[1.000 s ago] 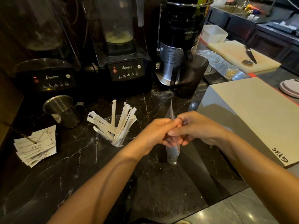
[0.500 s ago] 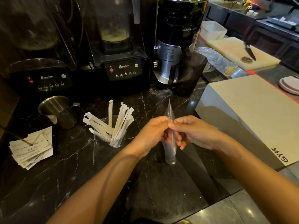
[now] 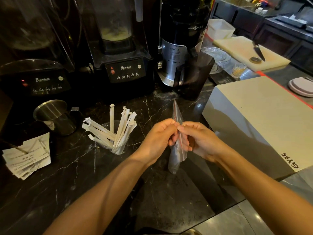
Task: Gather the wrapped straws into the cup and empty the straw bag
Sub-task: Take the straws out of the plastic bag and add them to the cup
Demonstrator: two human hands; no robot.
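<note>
Both grips are pinching together on the clear straw bag (image 3: 176, 150): the left hand (image 3: 158, 138) and the right hand (image 3: 199, 141) are meeting fingertip to fingertip around its upper part, just above the dark marble table (image 3: 71, 180). The bag is hanging upright between them, its pointed top sticking up above the knuckles and its lower end dangling below the fingers. It is looking flat and see-through; whether anything is lying inside, I cannot tell. Both bare forearms are reaching in from the near edge of the view.

Just left of the left hand, a clear cup (image 3: 115, 145) is standing on the table, and the wrapped straws (image 3: 116, 128) are fanning out of it, some leaning left, some right. Further left, a stack of paper slips (image 3: 28, 156) is lying near the table's edge. Behind it a steel jug (image 3: 54, 116) is standing upright. To the right of the hands, a large pale box (image 3: 257, 116) with black writing on its near corner is sitting on the table.

Behind all this, two black blenders (image 3: 126, 68) are standing side by side, small red lights glowing on their panels, and a black and silver machine (image 3: 177, 48) is standing to their right with a dark pitcher (image 3: 193, 75) in front of it. Furthest back, a knife (image 3: 258, 50) is lying on a white cutting board (image 3: 243, 50).
</note>
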